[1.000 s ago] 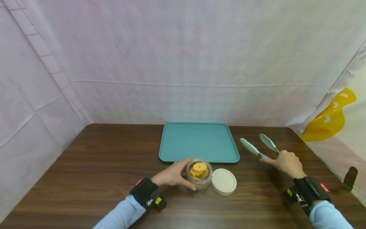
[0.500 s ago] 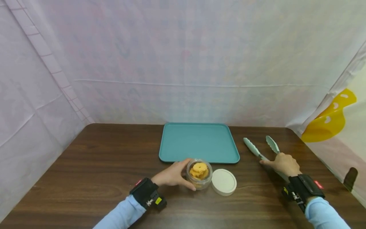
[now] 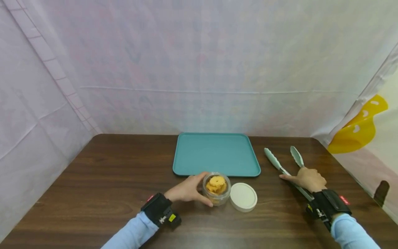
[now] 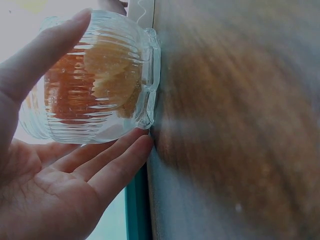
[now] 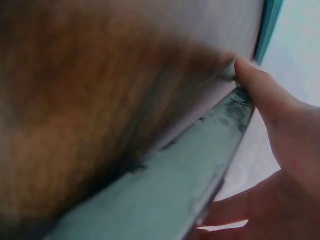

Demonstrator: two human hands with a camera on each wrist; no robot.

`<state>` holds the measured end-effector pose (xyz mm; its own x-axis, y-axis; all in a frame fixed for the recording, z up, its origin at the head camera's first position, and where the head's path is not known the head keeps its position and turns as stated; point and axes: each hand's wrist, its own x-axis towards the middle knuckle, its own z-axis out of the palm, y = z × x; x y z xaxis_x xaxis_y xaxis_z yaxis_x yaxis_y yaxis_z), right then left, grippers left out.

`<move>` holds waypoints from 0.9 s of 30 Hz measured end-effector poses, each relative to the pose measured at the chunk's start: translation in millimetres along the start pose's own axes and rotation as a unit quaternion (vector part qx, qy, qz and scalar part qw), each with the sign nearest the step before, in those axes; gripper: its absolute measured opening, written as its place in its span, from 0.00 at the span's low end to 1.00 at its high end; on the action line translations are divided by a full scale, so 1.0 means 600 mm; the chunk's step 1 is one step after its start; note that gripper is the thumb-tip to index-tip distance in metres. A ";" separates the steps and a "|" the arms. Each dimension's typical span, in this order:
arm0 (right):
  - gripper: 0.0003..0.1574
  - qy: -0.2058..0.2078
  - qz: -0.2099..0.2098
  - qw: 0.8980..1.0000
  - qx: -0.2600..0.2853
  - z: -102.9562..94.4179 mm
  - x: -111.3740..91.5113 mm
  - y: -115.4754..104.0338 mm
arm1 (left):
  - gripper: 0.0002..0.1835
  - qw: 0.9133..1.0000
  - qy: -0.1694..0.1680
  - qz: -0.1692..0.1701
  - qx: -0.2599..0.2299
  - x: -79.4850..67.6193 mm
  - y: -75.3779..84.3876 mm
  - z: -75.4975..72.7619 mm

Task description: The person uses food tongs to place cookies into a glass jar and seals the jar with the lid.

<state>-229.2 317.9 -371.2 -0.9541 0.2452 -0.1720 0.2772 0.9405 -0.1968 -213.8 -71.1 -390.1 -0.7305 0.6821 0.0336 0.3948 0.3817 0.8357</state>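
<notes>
A ribbed clear jar (image 3: 221,201) of yellow-orange crackers (image 3: 216,182) stands uncovered near the front middle of the table. My left hand (image 3: 187,190) holds it from the left, thumb on the near side and fingers round the far side; the left wrist view shows the thumb along the glass (image 4: 100,127). Just right of the jar lies a round white lid (image 3: 244,197). At the right, my right hand (image 3: 308,178) grips metal tongs with pale green tips (image 3: 272,159), which are spread and point away from me. The right wrist view has the thumb at the edge of one tong arm (image 5: 170,180).
Behind the jar a teal rectangular tray (image 3: 214,152) lies at the back of the brown wooden table (image 3: 102,193). A pale patterned cloth (image 3: 199,69) hangs behind the table. Off its right edge is a yellow curved shape (image 3: 354,135).
My right hand and the tongs have shifted slightly, the tips moving to the right; more of the tong arm shows beneath the hand. My left hand and the jar have stayed put.
</notes>
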 end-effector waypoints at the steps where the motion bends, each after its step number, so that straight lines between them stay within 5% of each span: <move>1: 0.57 0.002 -0.003 1.000 -0.004 0.000 -0.001 -0.001 | 0.40 1.000 0.000 0.001 0.001 0.000 0.000 0.001; 3: 0.61 0.021 -0.025 0.999 -0.013 0.001 -0.005 -0.004 | 0.40 1.000 0.001 0.004 0.003 -0.001 -0.001 0.001; 6: 0.60 0.106 -0.095 0.990 -0.016 0.003 -0.017 -0.017 | 0.40 1.000 0.002 0.006 0.006 -0.002 -0.001 0.002; 10: 0.48 0.197 -0.254 0.947 0.014 0.006 -0.043 -0.057 | 0.41 1.000 0.003 0.004 0.006 -0.001 0.000 0.000; 13: 0.48 0.142 -0.351 0.925 0.040 0.019 -0.069 -0.095 | 0.41 1.000 0.005 0.007 0.004 0.000 0.000 -0.001; 18: 0.57 0.027 -0.416 0.908 0.042 0.056 -0.110 -0.144 | 0.42 1.000 0.008 0.010 0.006 -0.001 0.001 -0.001; 23: 0.60 0.028 -0.453 0.891 0.022 0.082 -0.123 -0.167 | 0.43 1.000 0.007 0.008 0.010 -0.001 0.002 0.000; 27: 0.55 0.031 -0.459 0.888 0.009 0.083 -0.120 -0.175 | 0.43 1.000 0.006 0.005 0.006 0.000 0.001 0.001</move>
<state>-184.0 189.7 -386.3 -0.7837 -0.6092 0.1212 -0.6186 0.7474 -0.2423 -213.2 -70.5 -389.7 -0.7334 0.6781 0.0483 0.4087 0.3830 0.8284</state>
